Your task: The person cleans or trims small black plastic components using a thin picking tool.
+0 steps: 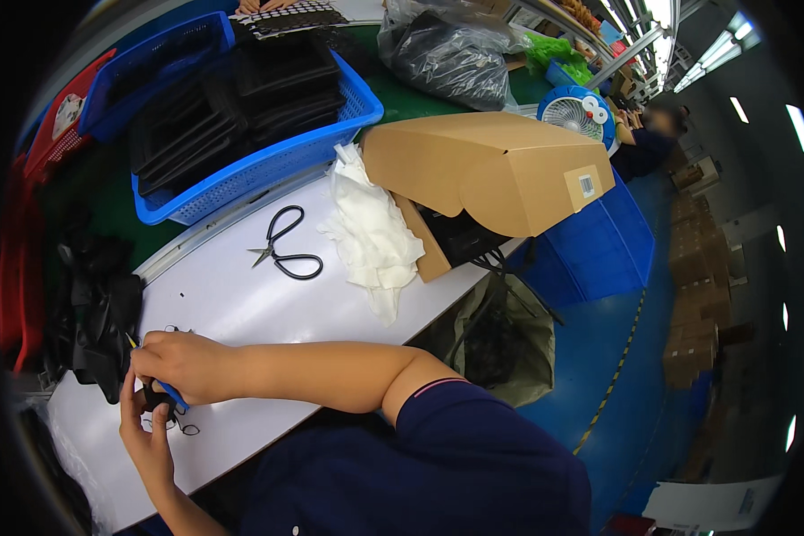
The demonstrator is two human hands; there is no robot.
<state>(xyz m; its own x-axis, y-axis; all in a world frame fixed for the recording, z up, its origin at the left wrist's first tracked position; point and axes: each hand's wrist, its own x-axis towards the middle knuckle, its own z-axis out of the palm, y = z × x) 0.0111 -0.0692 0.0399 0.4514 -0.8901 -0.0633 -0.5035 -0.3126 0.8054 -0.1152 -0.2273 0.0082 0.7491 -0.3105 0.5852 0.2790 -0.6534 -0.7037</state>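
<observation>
Both my hands meet at the left end of the white worktable. My right hand is closed round a slim tool with a blue part below the fist and a yellow tip above it; its kind I cannot make out. Thumb and fingers of my left hand pinch a small black piece, partly hidden by the right hand. Thin black loops lie on the table beside them. Farther off rest black-handled scissors, blades slightly apart, and a crumpled white cloth.
A blue basket of flat black pieces stands behind the table, with black material at left. At right are an open cardboard box, a blue bin and a small fan. Another person sits far right.
</observation>
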